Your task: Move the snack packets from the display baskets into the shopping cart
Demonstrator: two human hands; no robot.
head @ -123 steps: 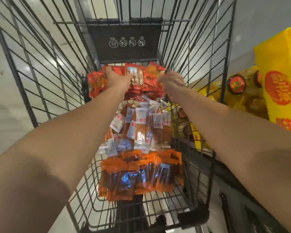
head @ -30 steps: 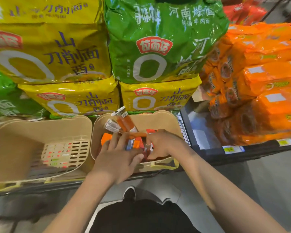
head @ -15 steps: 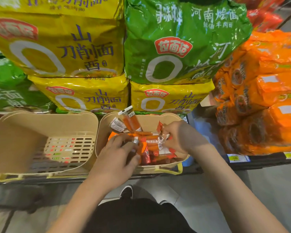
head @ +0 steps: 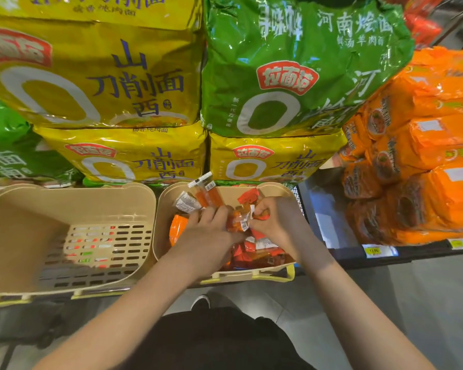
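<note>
Hands inside right basket (head: pixel 275 189) (walls close), left hand (head: pixel 207 233) spread on packets (head: pixel 254 252), right hand (head: pixel 274 222) pinching some.

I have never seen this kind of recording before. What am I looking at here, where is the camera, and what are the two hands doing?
There is no machine here. A person wears one wide-angle camera on the head, so you look down along their own arms. They stand at a shop shelf. Two beige display baskets sit side by side: the left basket shows no packets inside, and the right basket holds small orange and red snack packets. Both hands are inside the right basket. The left hand reaches down into the pile, and the right hand pinches red packets. Above are large yellow noodle bags and a green noodle bag.
</note>
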